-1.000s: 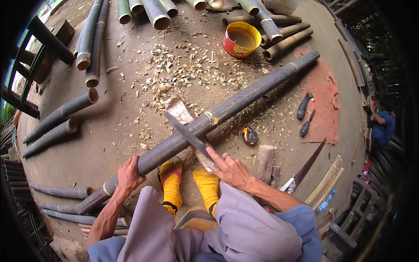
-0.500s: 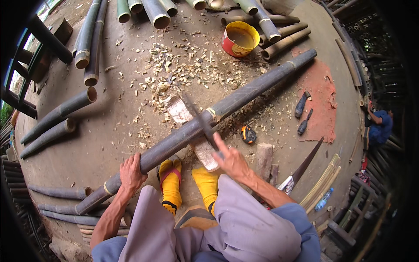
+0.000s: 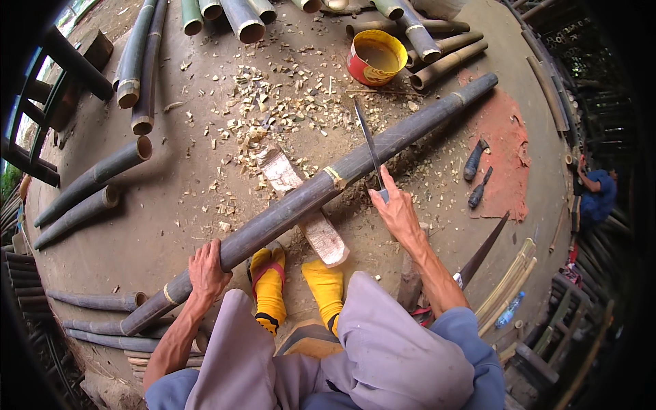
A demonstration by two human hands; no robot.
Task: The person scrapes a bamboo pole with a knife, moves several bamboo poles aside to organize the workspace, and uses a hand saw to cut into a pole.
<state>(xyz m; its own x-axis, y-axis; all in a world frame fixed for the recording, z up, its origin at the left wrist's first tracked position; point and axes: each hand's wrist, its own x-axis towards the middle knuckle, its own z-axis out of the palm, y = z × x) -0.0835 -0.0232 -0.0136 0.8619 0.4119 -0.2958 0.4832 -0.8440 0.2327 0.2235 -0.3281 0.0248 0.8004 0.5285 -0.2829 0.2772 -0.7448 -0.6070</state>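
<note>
At the left, the person's left hand (image 3: pixel 208 273) stays where it was, fingers wrapped over the bamboo pole (image 3: pixel 287 210), which keeps its slanting place across the wooden block (image 3: pixel 328 240), between the block's far and near edges. Just right of the block is the pole's pale node ring (image 3: pixel 334 178). The knife (image 3: pixel 368 140), left of that ring a second ago, now crosses the pole to its right, so the work appears to shift to a farther stretch. Whether the edge touches is unclear. The right hand (image 3: pixel 398 213) clasps the handle, fingers curled around it, one stretched toward the blade.
</note>
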